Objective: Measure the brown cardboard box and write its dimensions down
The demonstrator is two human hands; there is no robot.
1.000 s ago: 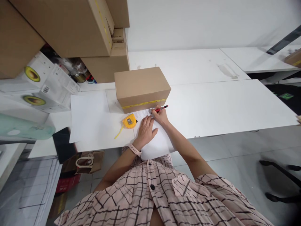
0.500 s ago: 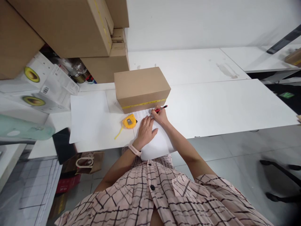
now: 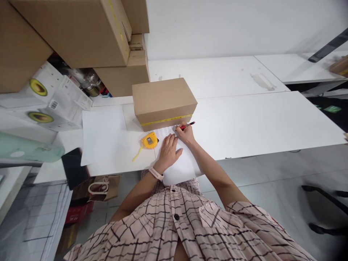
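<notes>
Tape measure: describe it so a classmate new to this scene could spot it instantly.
On the white table, find the cardboard box near the centre. By its front left corner, beside the left hand, lies the tape measure. Its rounded orange-yellow case and yellow strip set it apart from the white sheets.

carton (image 3: 163, 97): matt cardboard, smooth from where I stand | tape measure (image 3: 149, 140): smooth plastic case | pen (image 3: 188, 125): looks like plastic | written sheet (image 3: 181, 167): smooth, matt paper | worktop (image 3: 244, 123): smooth, faint sheen | wrist strap (image 3: 156, 173): rubbery, matt | shirt (image 3: 160, 217): thin, creased cloth
</notes>
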